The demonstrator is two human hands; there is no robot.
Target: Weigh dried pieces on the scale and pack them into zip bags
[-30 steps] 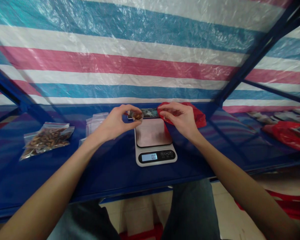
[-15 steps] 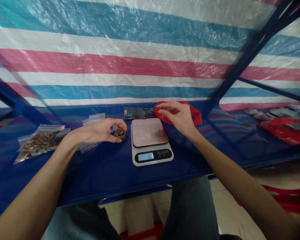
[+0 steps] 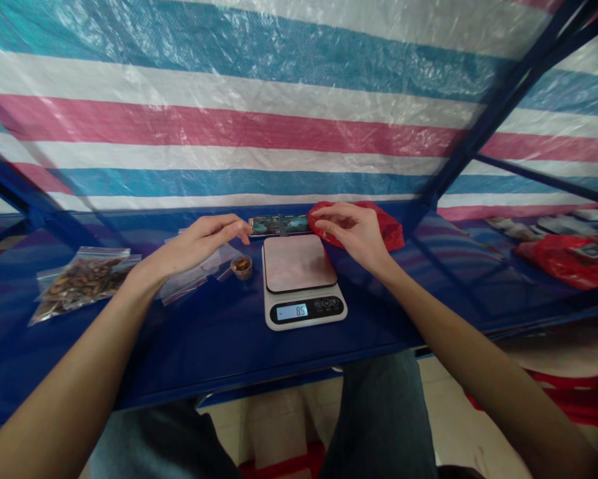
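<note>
A small clear cup (image 3: 241, 267) with brown pieces inside stands on the blue table, left of the kitchen scale (image 3: 301, 266). Just above and behind that cup hovers my left hand (image 3: 203, 243), fingers stretched out and holding nothing. The scale's plate is bare, and its lit display shows 8.5 with a mark like a minus sign. My right hand (image 3: 356, 233) is over the red plastic bag (image 3: 391, 229) behind the scale. Its thumb and fingers are pinched close together; whatever is between them is too small to make out.
Zip bags of dried brown pieces (image 3: 82, 283) lie at the left, with flat clear zip bags (image 3: 183, 283) beside my left wrist. A phone-like dark object (image 3: 279, 226) lies behind the scale. Another red bag (image 3: 558, 259) is far right, near another person's hand. Blue frame bars flank the striped sheet.
My left hand has let go of the small cup and lifted away backward. The display went from 0.0 to 8.5. My right hand has hardly moved.
</note>
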